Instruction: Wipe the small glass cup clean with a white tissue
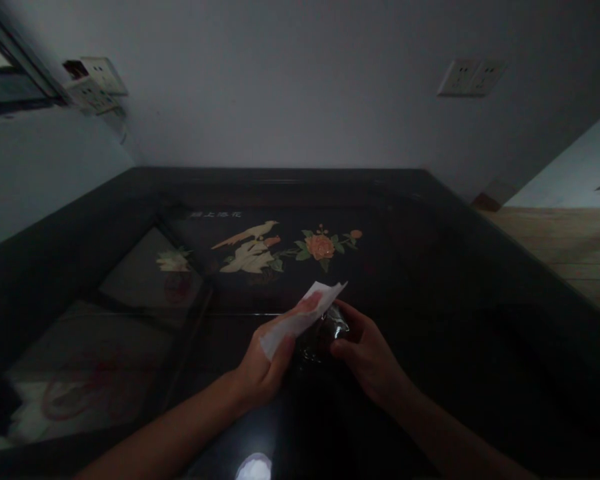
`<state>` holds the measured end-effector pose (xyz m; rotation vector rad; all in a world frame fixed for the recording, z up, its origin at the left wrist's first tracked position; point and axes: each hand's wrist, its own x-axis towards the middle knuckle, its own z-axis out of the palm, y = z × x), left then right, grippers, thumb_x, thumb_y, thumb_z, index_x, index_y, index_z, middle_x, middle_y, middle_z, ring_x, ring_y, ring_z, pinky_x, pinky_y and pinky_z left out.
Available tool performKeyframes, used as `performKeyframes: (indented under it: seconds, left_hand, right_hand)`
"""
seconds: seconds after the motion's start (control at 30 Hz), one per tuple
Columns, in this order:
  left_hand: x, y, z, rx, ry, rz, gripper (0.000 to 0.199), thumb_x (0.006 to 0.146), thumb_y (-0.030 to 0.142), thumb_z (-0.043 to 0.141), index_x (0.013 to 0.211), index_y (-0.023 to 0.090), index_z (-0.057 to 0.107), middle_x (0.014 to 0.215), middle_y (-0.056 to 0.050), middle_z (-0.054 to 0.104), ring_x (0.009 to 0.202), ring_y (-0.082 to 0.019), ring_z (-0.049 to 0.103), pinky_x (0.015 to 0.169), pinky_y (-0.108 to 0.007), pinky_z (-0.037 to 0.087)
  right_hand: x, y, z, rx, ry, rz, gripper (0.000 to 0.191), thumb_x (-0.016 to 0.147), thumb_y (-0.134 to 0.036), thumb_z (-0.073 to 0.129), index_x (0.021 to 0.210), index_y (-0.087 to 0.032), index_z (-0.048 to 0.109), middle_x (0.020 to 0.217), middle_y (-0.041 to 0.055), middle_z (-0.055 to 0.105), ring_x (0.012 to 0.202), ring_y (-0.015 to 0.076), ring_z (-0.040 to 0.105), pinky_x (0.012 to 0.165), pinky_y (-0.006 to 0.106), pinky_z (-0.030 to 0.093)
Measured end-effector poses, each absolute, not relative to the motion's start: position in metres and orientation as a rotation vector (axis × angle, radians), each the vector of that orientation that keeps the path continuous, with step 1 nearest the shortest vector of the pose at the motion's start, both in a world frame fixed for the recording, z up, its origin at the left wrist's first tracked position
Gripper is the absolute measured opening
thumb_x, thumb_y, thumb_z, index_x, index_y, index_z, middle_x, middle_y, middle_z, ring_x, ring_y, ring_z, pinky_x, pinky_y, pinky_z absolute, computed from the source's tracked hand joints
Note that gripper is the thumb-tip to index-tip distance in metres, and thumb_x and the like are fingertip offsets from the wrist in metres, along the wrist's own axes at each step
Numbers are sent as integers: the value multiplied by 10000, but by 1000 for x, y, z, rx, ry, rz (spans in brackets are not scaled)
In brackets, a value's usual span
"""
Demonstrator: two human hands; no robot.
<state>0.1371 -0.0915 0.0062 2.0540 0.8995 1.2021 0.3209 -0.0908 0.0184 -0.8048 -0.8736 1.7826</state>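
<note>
My left hand (270,353) is closed on a flat white paper or tissue (300,320), its thumb on the near side and fingers behind. Just to the right, my right hand (365,347) pinches a crumpled, shiny clear plastic wrapper (336,323) between thumb and fingers. The wrapper's left part hangs beside the paper and looks dark against the surface below. Both hands are close together over a glossy black tabletop (405,267).
The tabletop bears a bird picture (250,257) and an orange flower picture (321,247), and reflects a window. Behind it rises a pale wall (280,87) with sockets (470,77) at right and more sockets (93,93) at left. Wooden flooring (570,240) shows at right.
</note>
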Motion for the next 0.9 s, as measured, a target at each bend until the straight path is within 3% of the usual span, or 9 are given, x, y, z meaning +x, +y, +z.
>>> performKeyframes:
  seconds: [0.33, 0.53, 0.73, 0.9]
  left_hand:
    - [140, -85, 6, 1916, 1054, 1209, 422, 978, 317, 343, 1357, 208, 495, 1223, -56, 658, 1219, -231, 551, 1067, -390, 428]
    - [138, -94, 15, 1992, 909, 1086, 461, 972, 329, 330, 1400, 201, 442, 1262, -60, 634, 1218, -235, 552, 1032, -354, 467]
    - [134, -89, 24, 2184, 605, 1134, 513, 963, 238, 301, 1475, 257, 289, 1443, -50, 464, 1287, -232, 482, 1073, -356, 418]
    - [134, -87, 23, 2192, 546, 1173, 494, 970, 263, 305, 1464, 257, 311, 1458, -48, 443, 1298, -219, 469, 1074, -331, 412]
  right_hand:
    - [322, -88, 13, -894, -882, 1778, 698, 482, -293, 896, 1131, -253, 640, 1138, 51, 694, 1051, 266, 637, 963, 433, 455]
    - [322, -88, 15, -874, -900, 1766, 621, 537, -351, 865, 1104, -219, 649, 1050, 54, 715, 957, 249, 662, 891, 387, 487]
    - [322, -88, 14, -823, -862, 1789, 557, 567, -417, 848, 1041, -190, 666, 873, 42, 729, 721, 192, 672, 689, 303, 526]
    - [322, -86, 19, -749, -757, 1812, 395, 596, -399, 840, 891, -188, 683, 846, 45, 729, 786, 212, 687, 747, 331, 545]
